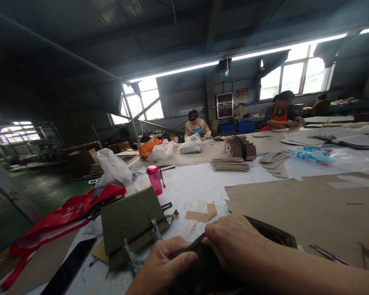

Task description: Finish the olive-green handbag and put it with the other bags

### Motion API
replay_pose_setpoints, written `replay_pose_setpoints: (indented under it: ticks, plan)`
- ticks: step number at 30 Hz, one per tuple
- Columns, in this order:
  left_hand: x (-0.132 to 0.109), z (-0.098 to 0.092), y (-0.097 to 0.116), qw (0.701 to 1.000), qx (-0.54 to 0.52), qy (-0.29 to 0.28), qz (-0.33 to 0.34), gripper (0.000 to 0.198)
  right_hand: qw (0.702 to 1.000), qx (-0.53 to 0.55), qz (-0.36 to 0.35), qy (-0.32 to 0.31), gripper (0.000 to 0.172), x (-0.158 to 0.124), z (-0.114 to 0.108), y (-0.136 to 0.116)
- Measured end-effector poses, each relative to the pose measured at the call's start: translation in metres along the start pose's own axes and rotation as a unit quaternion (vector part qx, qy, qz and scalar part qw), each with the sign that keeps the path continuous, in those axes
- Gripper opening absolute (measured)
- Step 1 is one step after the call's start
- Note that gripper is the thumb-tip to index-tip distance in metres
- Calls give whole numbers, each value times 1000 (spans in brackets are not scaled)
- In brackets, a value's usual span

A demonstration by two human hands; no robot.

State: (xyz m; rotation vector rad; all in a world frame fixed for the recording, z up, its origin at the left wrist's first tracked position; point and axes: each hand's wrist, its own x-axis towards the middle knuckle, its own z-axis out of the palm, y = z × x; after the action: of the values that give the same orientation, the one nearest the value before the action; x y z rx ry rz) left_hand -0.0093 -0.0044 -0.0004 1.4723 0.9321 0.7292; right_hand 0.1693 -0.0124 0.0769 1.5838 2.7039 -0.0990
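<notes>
At the bottom of the view my left hand (162,266) and my right hand (233,246) both grip a dark brown leather-like piece (273,233) lying on the white table (187,188). My left thumb presses on its near edge. The fingers of my right hand curl over the top of the piece and pinch it. An olive-green bag (130,219) with metal buckles stands just left of my left hand.
A red bag (64,213), clear plastic bags and a pink bottle (155,179) stand to the left. Large cardboard sheets (310,205) lie at right, scissors (329,254) on them. Stacks of cut pieces (240,147) sit farther back. Other people work at distant tables.
</notes>
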Motion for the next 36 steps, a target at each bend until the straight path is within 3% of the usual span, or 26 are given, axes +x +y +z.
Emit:
replay_pose_setpoints:
  ticks: [10,20,24,29,36]
  plan:
    - [3,4,18,996,-34,-74,-42,53,999,-4,14,-40,22,0,-2,-1]
    - [14,9,24,997,40,-12,-69,44,997,-60,20,-32,26,-5,-3,2]
    - [12,10,24,996,55,3,-70,44,998,-48,28,-28,18,-19,-2,12]
    - [11,10,26,996,56,0,-71,46,994,-55,99,0,13,-34,-4,23]
    - [10,10,21,997,11,-14,-75,44,990,-60,125,-18,12,-28,-12,22]
